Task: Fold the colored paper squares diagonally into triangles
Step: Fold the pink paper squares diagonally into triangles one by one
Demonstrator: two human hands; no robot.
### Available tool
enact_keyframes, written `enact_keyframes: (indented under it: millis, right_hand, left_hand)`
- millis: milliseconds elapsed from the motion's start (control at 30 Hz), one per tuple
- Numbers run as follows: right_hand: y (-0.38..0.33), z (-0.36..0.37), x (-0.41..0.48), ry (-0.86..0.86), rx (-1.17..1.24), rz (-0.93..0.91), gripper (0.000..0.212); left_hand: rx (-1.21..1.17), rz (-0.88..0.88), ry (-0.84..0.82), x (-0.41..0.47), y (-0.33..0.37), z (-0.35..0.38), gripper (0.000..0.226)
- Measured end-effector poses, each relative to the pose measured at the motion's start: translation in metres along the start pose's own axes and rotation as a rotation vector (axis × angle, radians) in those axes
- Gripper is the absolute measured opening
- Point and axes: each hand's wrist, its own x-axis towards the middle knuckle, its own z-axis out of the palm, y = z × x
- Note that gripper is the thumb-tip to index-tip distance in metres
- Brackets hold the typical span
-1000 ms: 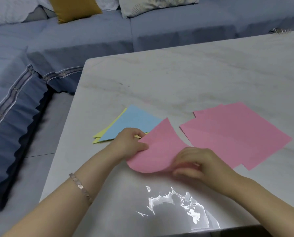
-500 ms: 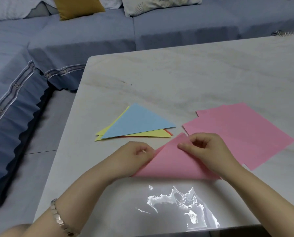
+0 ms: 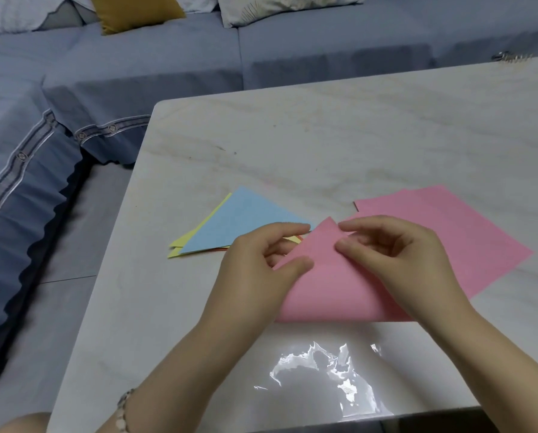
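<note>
**At the Apex: Alignment Hazards Before Creasing**

Near the front of the table [image 3: 323,145], the pink sheet [image 3: 333,289] lies doubled over into a triangle. Its folded edge faces the person and its apex points away.

- The right hand [image 3: 392,254] pinches the paper just below the apex between thumb and forefinger.
- The left hand [image 3: 261,264] grips the left sloping edge, thumb on top and fingers curled.

The fold appears soft and not yet pressed flat.

Probable faults from this state:

- **Offset corners.** If either grip slackens before the crease is set, the upper layer may slide and the triangle will come out skewed.
- **Crooked crease.** Pressing from one end while the apex is loose would pull the fold off the diagonal.
- **Disturbed neighbours.** The apex sits just beside the blue triangle [image 3: 245,220], which lies on the yellow triangle [image 3: 180,249]. The right wrist overlaps the stack of pink squares [image 3: 448,220]. A sweeping stroke could shift either pile.
</note>
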Motion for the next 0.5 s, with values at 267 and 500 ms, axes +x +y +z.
enact_keyframes:
  millis: [267,500]
  right_hand:
    - [0.001,0.0015,-0.0051,-0.024,-0.017,0.012,0.027]
    - [0.0031,-0.0008,-0.0067,-0.069,-0.018,0.003,0.028]
  left_hand:
    - [0.019,0.032,0.055,-0.0077,-0.0006,0.0046,0.037]
    - [-0.009,0.018,0.065,-0.0082,-0.0001,0.0067,0.036]
